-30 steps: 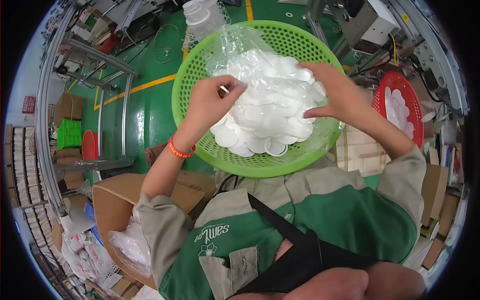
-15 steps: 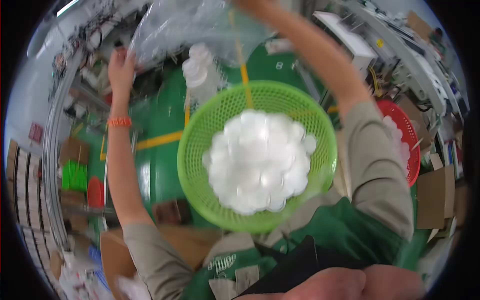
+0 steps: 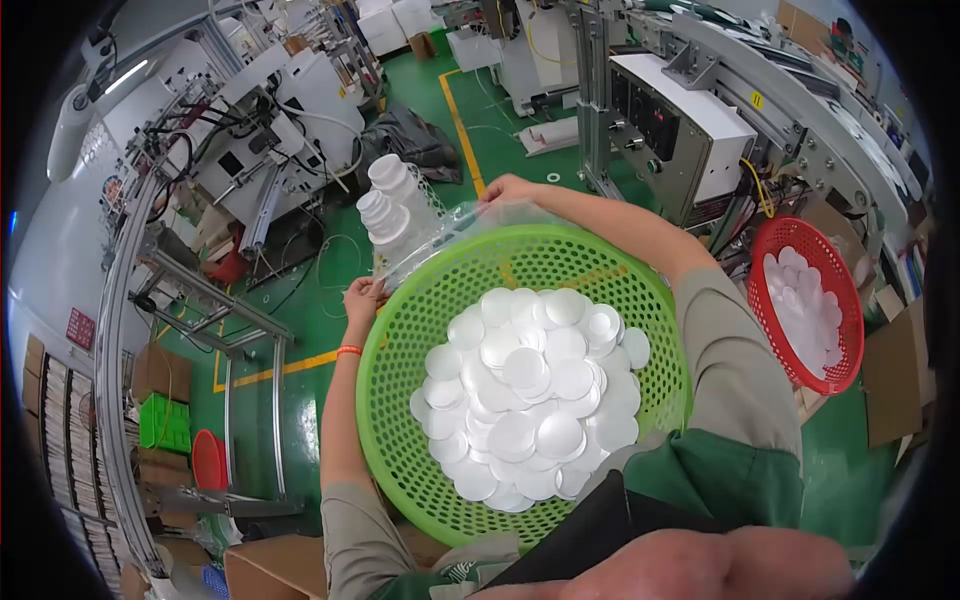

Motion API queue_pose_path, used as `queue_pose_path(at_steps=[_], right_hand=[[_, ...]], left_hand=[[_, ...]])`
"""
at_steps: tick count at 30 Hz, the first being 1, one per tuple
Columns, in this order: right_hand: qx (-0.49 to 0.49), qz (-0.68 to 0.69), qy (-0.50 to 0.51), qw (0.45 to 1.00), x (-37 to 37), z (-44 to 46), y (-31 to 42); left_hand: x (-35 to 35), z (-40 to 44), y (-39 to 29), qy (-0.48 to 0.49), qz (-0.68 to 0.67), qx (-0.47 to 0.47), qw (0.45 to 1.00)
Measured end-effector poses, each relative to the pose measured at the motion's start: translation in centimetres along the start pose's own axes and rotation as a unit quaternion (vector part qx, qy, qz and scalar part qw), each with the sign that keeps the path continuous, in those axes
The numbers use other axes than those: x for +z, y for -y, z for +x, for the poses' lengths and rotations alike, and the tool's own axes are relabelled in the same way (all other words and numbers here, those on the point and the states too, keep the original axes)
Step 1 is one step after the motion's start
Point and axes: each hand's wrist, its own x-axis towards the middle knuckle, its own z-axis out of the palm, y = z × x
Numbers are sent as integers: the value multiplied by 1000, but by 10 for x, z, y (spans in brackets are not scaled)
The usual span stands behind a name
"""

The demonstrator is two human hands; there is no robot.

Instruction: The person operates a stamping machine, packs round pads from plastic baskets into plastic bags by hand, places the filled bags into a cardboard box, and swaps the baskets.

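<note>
A round green basket (image 3: 372, 400) holds a heap of white discs (image 3: 525, 370). Past its far rim, a clear plastic sheet or bag (image 3: 440, 240) is stretched between my hands. My left hand (image 3: 364, 298) pinches one end of it beside the rim at the left. At the far side, my right hand (image 3: 515, 190) is closed on the other end. White round containers (image 3: 385, 212) are stacked just beyond the plastic. An orange-red band circles my left wrist.
A red basket (image 3: 853, 340) with white discs stands at the right, below a machine with a control box (image 3: 680, 130). Metal frames (image 3: 280, 420) and a cardboard box (image 3: 275, 568) are at the left. Other machinery stands at the back.
The plastic was over the discs, then lifted high; now it hangs low beyond the basket. Both hands have moved off the heap to the far side. The view has tilted forward.
</note>
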Motion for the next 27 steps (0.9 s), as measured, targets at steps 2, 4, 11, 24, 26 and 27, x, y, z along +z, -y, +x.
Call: queue_pose_path(at_steps=[2,4,11,24,26,27], right_hand=[[-82,-125,-58,987,7,-23,43],[-517,-592,-130,605,2,-27,71],[-506,-265,-329,752,30,-14,121],[35,456,58,887,20,-67,37],[1,468,114,876,14,-53,9],[-28,477,169,862,14,-48,-4]], left_hand=[[5,-6,-1,3,91,56,994],[11,-7,-3,-85,-2,147,985],[-4,-2,-67,-217,-12,334,917],[25,-15,12,159,-432,-152,875],[23,-13,0,153,-455,-143,866],[26,-16,-11,148,-451,-137,869]])
